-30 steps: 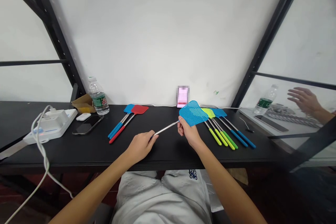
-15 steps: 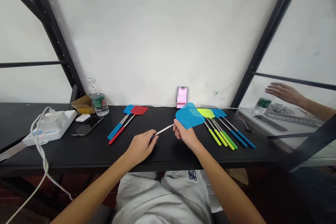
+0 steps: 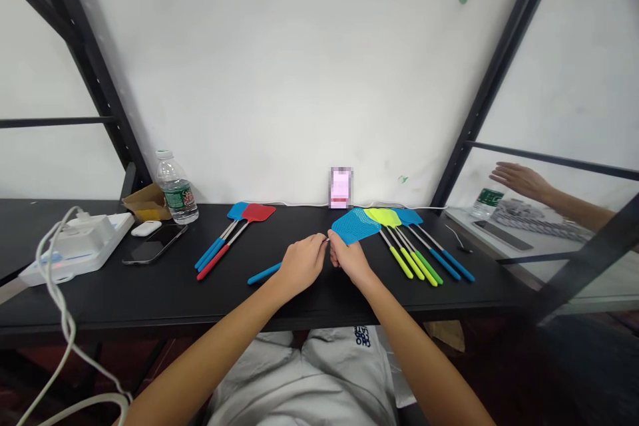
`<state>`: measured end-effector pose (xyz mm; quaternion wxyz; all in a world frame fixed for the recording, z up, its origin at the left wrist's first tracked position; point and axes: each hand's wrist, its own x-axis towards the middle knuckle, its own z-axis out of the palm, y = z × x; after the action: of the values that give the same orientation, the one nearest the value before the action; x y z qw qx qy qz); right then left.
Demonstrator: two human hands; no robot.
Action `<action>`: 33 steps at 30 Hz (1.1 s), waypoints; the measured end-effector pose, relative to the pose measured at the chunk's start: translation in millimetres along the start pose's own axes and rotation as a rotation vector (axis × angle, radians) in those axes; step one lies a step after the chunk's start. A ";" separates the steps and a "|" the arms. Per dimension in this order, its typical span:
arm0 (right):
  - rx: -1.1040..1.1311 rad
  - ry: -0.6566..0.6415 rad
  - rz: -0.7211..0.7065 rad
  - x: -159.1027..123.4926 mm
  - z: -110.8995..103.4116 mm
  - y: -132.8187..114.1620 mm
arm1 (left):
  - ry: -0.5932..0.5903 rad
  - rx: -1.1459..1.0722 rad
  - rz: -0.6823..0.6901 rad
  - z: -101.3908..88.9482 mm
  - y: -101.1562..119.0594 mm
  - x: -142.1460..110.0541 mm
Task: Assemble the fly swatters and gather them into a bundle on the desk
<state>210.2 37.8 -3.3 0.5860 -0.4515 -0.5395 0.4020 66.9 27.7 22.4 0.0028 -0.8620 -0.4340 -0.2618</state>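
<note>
Both hands hold one blue fly swatter (image 3: 355, 226) above the black table. My right hand (image 3: 348, 258) is closed at the base of its mesh head. My left hand (image 3: 303, 261) is closed around the metal shaft, close beside the right hand, and covers most of it. The blue grip end sticks out to the left below the left hand. To the right lie several fly swatters with yellow grips (image 3: 410, 263), a green one (image 3: 430, 267) and two blue ones (image 3: 452, 263), heads overlapping. On the left, a red fly swatter (image 3: 259, 213) rests against blue ones (image 3: 210, 254).
At the left stand a water bottle (image 3: 178, 194), a small cardboard box (image 3: 146, 201), a white case (image 3: 146, 228), a phone (image 3: 156, 243) and a white power strip (image 3: 80, 249) with cables. A lit phone (image 3: 341, 188) leans on the wall. A person's hand (image 3: 522, 180) shows at the right.
My left hand has slid right along the shaft toward the right hand, so the blue grip now shows on its left. The swatter head has dipped slightly. The whole view has shifted a little.
</note>
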 end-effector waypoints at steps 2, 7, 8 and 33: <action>-0.061 -0.001 -0.007 1.0 -1.4 2.8 | 0.004 0.002 0.006 2.2 0.6 4.3; -0.081 0.061 -0.013 3.1 -3.4 6.1 | -0.012 0.013 0.036 4.6 1.5 12.5; -0.070 0.076 -0.017 3.4 -3.1 5.8 | -0.011 0.006 0.041 4.4 1.9 13.4; 0.133 0.218 0.142 14.7 -42.7 -18.7 | 0.074 0.030 -0.101 -2.1 -21.4 13.8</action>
<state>253.9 42.8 18.2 0.6401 -0.4897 -0.4114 0.4258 56.7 50.9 25.7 0.0182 -0.8285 -0.4806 -0.2867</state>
